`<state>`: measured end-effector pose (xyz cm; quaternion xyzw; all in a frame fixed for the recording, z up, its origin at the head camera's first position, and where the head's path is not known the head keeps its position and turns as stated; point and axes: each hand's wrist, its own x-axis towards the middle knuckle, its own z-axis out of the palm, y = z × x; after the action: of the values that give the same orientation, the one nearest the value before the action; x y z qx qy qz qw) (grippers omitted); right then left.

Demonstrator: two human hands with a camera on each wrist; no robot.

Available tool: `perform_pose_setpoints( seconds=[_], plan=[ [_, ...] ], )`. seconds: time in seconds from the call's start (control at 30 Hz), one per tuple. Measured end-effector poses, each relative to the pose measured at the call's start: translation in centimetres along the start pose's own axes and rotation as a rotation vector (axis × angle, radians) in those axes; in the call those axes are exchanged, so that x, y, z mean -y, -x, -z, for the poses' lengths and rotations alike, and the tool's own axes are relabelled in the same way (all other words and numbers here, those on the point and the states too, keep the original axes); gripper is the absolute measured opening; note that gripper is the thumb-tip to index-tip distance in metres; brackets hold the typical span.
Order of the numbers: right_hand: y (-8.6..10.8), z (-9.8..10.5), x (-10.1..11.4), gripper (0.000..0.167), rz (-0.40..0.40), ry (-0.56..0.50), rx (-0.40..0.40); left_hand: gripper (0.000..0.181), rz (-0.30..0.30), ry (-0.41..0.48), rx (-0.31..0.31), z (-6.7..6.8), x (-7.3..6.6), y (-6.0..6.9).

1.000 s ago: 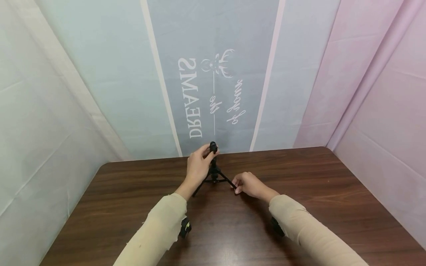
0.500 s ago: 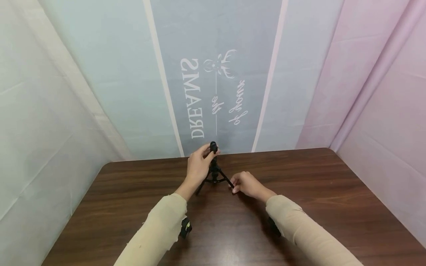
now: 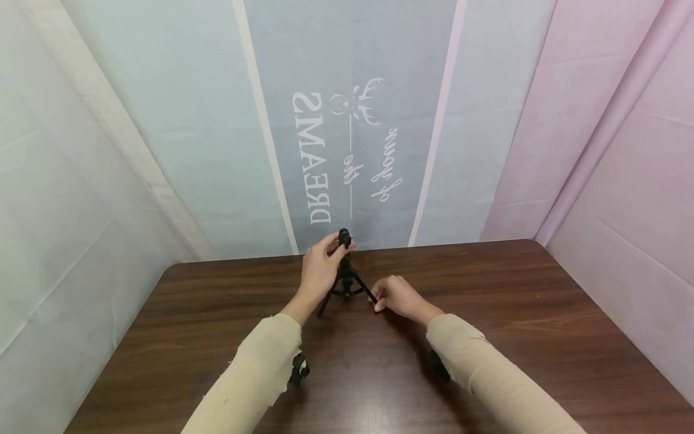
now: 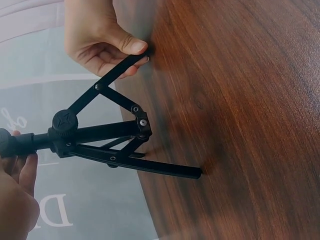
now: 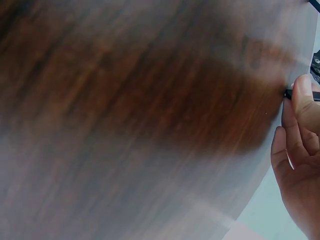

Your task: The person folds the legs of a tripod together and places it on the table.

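Centrally, near the far edge of the table [image 3: 374,367], a black tripod [image 3: 347,274] is held between two hands, head up and legs splayed. Whether its feet touch the wood is hard to tell. The left hand [image 3: 318,270] has its grip curled round the tripod's upper part, thumb on the near side and fingers behind. The right hand [image 3: 398,296] pinches the lower end of one leg [image 4: 115,71] between thumb and fingers, just above the table; the right wrist view shows the thumb [image 5: 302,89] lying on that dark tip.

From the left wrist, a second leg [image 4: 160,168] slants away from the hub, its blunt end near the wood, and a third is mostly hidden behind it. A straight column [image 4: 105,132] runs down the middle, within the spread legs, and short braces [image 4: 120,98] link its lower end to them. A round knob [image 4: 65,121] with a star mark sits on the hub.

Pale sleeves [image 3: 265,355] cover both forearms, with a small black device [image 3: 299,369] showing under the left one. Behind the table hangs a bluish backdrop [image 3: 206,120] with two white stripes [image 3: 255,72], mirrored lettering [image 3: 314,157] that includes DREAMS, and an antlered head [image 3: 343,105]. Light glares on the near wood.
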<state>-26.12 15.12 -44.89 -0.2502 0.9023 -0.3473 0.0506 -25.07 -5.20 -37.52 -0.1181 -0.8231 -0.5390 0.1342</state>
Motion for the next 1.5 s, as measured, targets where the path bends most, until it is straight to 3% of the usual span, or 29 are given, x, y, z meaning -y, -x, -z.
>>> perform_pose_setpoints(
  seconds=[0.17,0.93,1.5],
  plan=[
    [-0.3,-0.2,0.1,0.012,-0.042,-0.017,0.008,0.028,0.000,0.032,0.013,0.1,0.0,0.1],
    [-1.6,-1.3,0.5,0.011,-0.069,-0.070,-0.030,0.028,-0.012,0.045,0.012,0.6,0.3,0.0],
    [-2.6,-1.6,1.3,0.014,-0.135,-0.011,-0.055,0.029,0.014,0.072,0.006,0.6,0.2,-0.1]
  ],
)
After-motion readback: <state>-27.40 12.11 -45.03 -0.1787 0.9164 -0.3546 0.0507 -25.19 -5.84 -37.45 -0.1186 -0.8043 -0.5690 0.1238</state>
